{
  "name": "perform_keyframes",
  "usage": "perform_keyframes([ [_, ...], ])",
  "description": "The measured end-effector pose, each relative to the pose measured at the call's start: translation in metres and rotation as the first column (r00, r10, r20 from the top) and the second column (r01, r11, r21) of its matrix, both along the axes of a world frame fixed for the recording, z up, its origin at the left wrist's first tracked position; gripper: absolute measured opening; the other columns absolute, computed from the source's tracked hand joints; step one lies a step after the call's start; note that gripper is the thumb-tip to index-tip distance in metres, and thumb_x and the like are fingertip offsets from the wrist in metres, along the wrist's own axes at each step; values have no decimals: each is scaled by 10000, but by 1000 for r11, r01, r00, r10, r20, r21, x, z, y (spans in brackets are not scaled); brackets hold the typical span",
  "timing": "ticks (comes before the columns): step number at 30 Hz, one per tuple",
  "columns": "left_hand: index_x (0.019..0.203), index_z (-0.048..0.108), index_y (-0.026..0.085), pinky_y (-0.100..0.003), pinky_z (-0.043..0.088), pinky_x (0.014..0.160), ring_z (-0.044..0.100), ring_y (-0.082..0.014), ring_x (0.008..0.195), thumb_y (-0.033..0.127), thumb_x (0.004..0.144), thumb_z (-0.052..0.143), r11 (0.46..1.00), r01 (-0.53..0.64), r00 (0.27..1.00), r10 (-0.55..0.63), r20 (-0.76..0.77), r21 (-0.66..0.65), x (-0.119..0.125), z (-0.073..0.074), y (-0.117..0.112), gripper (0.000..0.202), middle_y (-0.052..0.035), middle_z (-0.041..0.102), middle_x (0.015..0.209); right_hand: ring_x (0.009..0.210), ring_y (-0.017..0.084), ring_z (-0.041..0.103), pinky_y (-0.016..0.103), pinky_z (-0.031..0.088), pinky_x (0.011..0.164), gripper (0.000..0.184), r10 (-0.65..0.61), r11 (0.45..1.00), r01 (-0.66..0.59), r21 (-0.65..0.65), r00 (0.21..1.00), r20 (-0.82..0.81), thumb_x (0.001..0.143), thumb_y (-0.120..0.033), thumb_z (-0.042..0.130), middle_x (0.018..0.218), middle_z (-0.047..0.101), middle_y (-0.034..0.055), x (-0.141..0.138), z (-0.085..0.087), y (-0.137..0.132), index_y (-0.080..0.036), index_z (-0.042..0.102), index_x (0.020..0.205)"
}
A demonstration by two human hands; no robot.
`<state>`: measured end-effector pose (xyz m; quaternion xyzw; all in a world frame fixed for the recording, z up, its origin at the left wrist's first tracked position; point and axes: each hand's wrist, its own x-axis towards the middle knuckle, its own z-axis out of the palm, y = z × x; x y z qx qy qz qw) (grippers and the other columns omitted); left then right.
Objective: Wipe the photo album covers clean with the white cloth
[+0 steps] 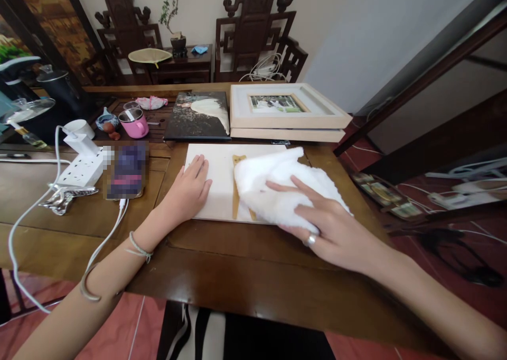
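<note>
My left hand (194, 186) lies flat on the left side of the pale board (216, 191), clasping nothing; my right hand (330, 228), set apart from it, presses on the bunched white cloth (273, 177), though I can't tell whether the fingers pinch it. The board lies on the wooden table (245, 275), just in front of the framed photo (277, 104). If my left palm eases, sideways drag could skid the board; a cloth fold might snag the gold-coloured strip (235, 204).
</note>
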<state>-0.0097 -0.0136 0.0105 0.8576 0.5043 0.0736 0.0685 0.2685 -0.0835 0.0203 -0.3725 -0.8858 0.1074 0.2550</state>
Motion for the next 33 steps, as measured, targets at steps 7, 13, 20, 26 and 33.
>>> perform_keyframes([
  [7, 1477, 290, -14, -533, 244, 1182, 179, -292, 1497, 263, 992, 266, 1000, -16, 1000, 16, -2, -8, 6, 1, -2, 559, -227, 239, 1588, 1358, 304, 459, 569, 249, 1193, 213, 110, 989, -114, -91, 993, -43, 903, -280, 532, 1446, 536, 93, 23, -1, -20, -224, 611, 713],
  [13, 1475, 286, -20, -523, 236, 1187, 176, -289, 1498, 259, 992, 255, 1000, -5, 1000, 5, -10, -3, 2, -2, 0, 558, -234, 236, 1588, 1322, 335, 498, 557, 324, 1164, 198, -42, 994, 35, -107, 997, -62, 905, -345, 540, 1259, 679, 42, 20, -10, 28, -256, 641, 760],
  [20, 1475, 290, -9, -532, 238, 1183, 177, -297, 1497, 261, 992, 258, 1000, 6, 1000, -5, 9, -21, -3, -1, 1, 554, -239, 234, 1586, 1142, 348, 630, 608, 385, 1105, 332, -144, 986, 142, -93, 989, -16, 903, -519, 493, 844, 732, 37, 8, -8, 63, -278, 535, 680],
  [26, 1481, 292, 28, -536, 246, 1179, 189, -297, 1494, 270, 1000, 265, 1000, 28, 999, -28, 36, 2, -6, -4, 3, 539, -232, 248, 1584, 1221, 350, 584, 628, 347, 1127, 284, -145, 989, 143, -36, 987, -66, 909, -437, 514, 1156, 719, 57, -2, -7, 45, -275, 519, 675],
  [33, 1476, 294, 2, -528, 247, 1183, 189, -299, 1494, 251, 1000, 269, 1000, 12, 1000, -12, 8, -12, -2, 0, 0, 538, -241, 250, 1581, 1295, 339, 526, 613, 336, 1146, 237, -45, 998, 46, 42, 998, -35, 894, -256, 525, 1218, 692, 109, 1, -7, 9, -253, 502, 659],
])
